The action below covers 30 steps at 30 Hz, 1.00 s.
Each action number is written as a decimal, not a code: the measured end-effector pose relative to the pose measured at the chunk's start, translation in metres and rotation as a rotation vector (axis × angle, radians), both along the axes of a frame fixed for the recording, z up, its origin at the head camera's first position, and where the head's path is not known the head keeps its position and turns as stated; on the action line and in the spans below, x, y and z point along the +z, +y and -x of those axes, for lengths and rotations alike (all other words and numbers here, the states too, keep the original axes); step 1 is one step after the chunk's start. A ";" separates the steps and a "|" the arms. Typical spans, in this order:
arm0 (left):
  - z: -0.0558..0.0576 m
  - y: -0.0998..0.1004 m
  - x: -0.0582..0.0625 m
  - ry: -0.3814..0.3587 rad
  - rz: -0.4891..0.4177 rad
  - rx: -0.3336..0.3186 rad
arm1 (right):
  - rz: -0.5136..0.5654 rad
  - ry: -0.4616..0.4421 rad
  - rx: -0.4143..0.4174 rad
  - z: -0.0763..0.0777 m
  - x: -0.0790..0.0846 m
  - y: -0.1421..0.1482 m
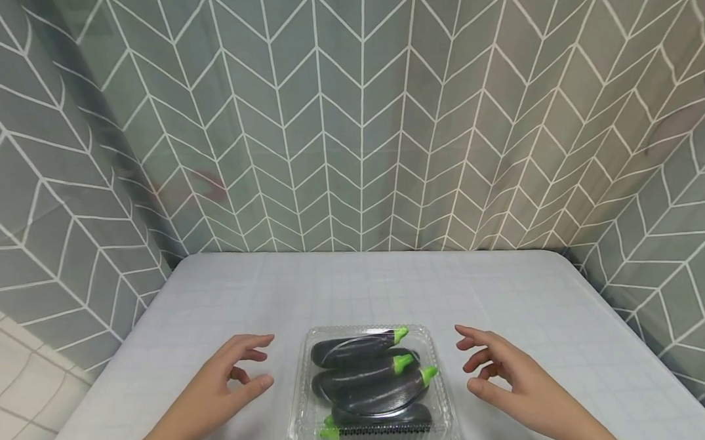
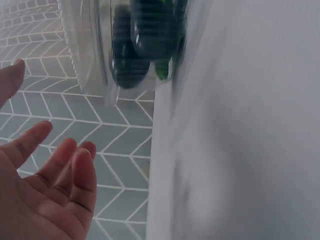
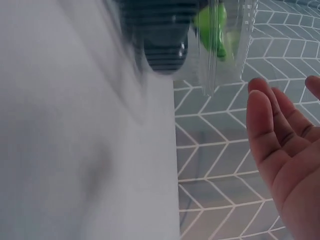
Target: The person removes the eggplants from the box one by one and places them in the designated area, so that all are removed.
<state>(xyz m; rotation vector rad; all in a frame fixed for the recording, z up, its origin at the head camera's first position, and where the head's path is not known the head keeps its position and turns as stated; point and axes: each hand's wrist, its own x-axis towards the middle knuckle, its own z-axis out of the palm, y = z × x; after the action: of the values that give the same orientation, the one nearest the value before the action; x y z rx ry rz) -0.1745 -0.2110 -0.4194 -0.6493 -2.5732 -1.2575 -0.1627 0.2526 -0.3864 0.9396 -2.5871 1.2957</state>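
A clear plastic clamshell box (image 1: 301, 406) rests on the white table, its lid lying over several dark eggplants (image 1: 365, 380) with bright green stem ends. To the left of the box hovers my left hand (image 1: 229, 376), fingers loosely bent and apart from it. My right hand (image 1: 503, 374) is held on the opposite side, likewise relaxed and touching nothing. In the left wrist view, the box wall (image 2: 82, 45) is above the fingers of the left hand (image 2: 55, 190). The right wrist view has the right hand (image 3: 290, 150) below the box edge (image 3: 215, 60), with a gap between.
A white cloth with a faint grid covers the table (image 1: 355, 285). Grey-green curtains (image 1: 337, 129) with a white chevron pattern hang behind the table and along both sides. Pale tiles (image 1: 16, 372) appear at the lower left.
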 end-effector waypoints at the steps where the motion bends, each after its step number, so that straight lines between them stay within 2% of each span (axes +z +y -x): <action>1: -0.002 0.002 -0.001 -0.005 -0.013 -0.016 | 0.011 -0.002 0.018 -0.001 -0.001 0.000; 6: -0.008 0.007 -0.004 -0.028 -0.058 -0.097 | 0.070 -0.048 0.087 -0.006 -0.008 0.000; 11: -0.013 0.005 -0.008 -0.065 -0.123 -0.167 | 0.156 -0.054 0.230 -0.004 -0.020 -0.002; 17: -0.018 0.002 -0.013 -0.121 -0.209 -0.349 | 0.137 -0.061 0.317 -0.004 -0.034 0.001; 20: -0.018 0.002 -0.017 -0.137 -0.221 -0.452 | 0.148 -0.056 0.400 -0.003 -0.042 0.000; 22: -0.016 0.003 -0.020 -0.116 -0.212 -0.535 | 0.172 -0.030 0.465 -0.002 -0.048 -0.002; 25: -0.014 0.006 -0.026 -0.060 -0.174 -0.629 | 0.188 0.033 0.501 -0.002 -0.055 -0.007; 27: -0.013 0.008 -0.029 0.003 -0.154 -0.666 | 0.179 0.107 0.505 0.000 -0.058 -0.009; 30: -0.012 0.010 -0.031 0.066 -0.132 -0.671 | 0.156 0.194 0.491 0.002 -0.059 -0.009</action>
<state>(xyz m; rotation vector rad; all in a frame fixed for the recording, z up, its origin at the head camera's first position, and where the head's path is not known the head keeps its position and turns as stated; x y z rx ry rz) -0.1626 -0.2010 -0.4509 -1.5754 -2.2564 -1.5220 -0.1647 0.2432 -0.4450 1.6436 -2.1474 1.3937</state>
